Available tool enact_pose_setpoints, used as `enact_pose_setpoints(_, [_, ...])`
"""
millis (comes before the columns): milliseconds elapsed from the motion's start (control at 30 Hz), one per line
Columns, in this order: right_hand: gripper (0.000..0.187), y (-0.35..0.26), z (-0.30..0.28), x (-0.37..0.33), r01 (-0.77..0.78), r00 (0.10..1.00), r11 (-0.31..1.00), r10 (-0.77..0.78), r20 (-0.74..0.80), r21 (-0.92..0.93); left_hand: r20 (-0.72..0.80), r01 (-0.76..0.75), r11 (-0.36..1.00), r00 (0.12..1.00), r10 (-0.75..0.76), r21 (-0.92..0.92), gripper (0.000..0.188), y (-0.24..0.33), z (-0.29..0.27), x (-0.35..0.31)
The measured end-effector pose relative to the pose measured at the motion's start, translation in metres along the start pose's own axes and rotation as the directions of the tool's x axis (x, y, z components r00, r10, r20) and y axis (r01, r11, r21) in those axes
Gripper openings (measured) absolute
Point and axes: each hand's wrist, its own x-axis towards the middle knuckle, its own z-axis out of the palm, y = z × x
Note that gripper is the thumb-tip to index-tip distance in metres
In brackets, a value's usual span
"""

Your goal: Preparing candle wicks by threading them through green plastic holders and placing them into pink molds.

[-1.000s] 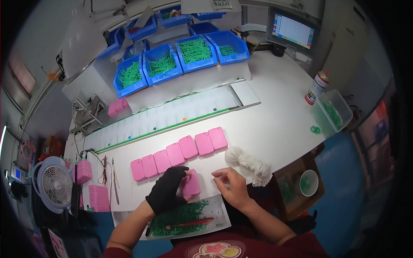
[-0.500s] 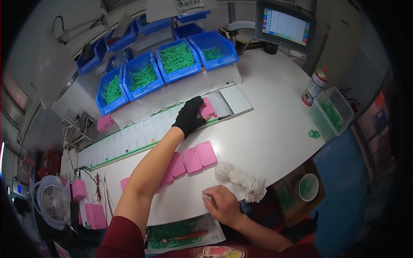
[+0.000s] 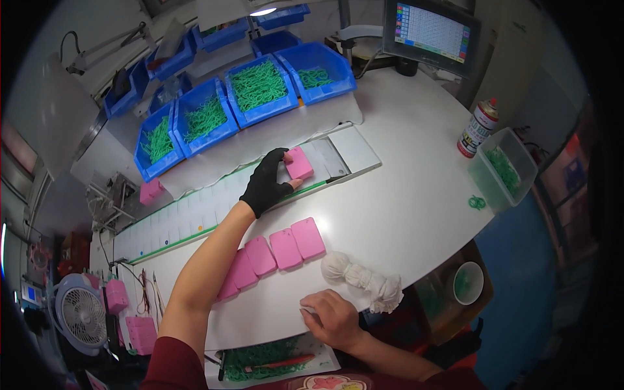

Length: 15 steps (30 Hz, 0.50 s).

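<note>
Head view. The black-gloved left hand grips a pink block at the white strip's right part, thumb near, fingertip far, presumably to keep it square. Nearer, a row of pink blocks lies, apparently for easy reach. The right hand curls loosely; its contents cannot be told.

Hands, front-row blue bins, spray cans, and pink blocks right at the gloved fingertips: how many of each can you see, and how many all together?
Left hand and right hand: 2
Front-row blue bins: 4
Spray can: 1
Pink block: 1
Total: 8
</note>
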Motion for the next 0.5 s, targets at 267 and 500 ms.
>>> enact_pose_setpoints(267, [0.021,0.001,0.002,-0.001,0.014,1.000,1.000,-0.014,-0.002,-0.021,0.079,0.110,0.992,0.991,-0.105,-0.065,0.051,0.008,0.024,0.025])
enact_pose_setpoints(500, [0.022,0.000,0.002,-0.004,0.022,0.999,0.999,-0.023,-0.026,-0.049,0.040,0.106,0.994,0.994,-0.104,-0.035,0.052,-0.001,0.016,0.011])
